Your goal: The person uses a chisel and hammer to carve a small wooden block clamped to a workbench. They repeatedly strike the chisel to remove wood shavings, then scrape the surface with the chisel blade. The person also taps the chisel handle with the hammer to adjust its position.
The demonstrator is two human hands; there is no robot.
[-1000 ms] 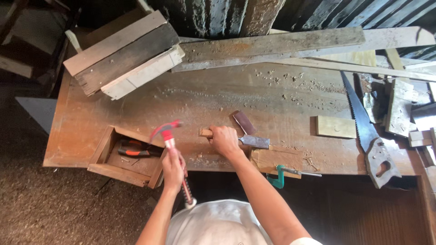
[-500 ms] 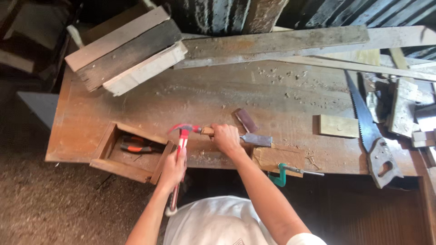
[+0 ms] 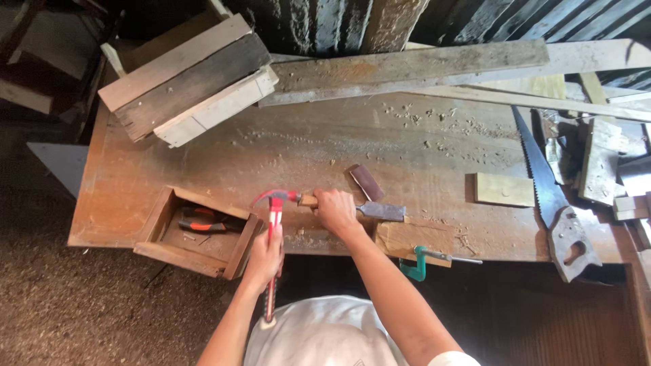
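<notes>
- The wooden handle of the chisel (image 3: 369, 209) is mostly covered by the right hand (image 3: 337, 211); only its butt end at the left and the flat grey steel blade at the right are seen.
- The lower end of the red-handled claw hammer (image 3: 274, 224) is hidden against the white shirt (image 3: 319, 339), and its grip is wrapped by the left hand (image 3: 263, 259).
- The green clamp (image 3: 415, 263) is partly tucked under the front edge of the worn brown wooden workbench (image 3: 203, 163); how it grips cannot be made out.
- The left hand is closed tight around the hammer shaft, with the hammer head lying at the butt end of the chisel handle; whether the 2 touch cannot be told.
- The right hand is clenched around the chisel handle, pressing it low over the bench.
- The chisel lies nearly level, near the front edge of the bench, its blade tip resting on the pale wooden block (image 3: 413, 238) held at that edge.
- Pale shavings are scattered around the chisel.
- Just left of the hammer, an open wooden drawer (image 3: 163, 252) is seen with red-handled pliers (image 3: 201, 222) inside.
- A hand saw (image 3: 553, 196) and a small pale wood offcut (image 3: 503, 190) lie well apart to the right.
</notes>
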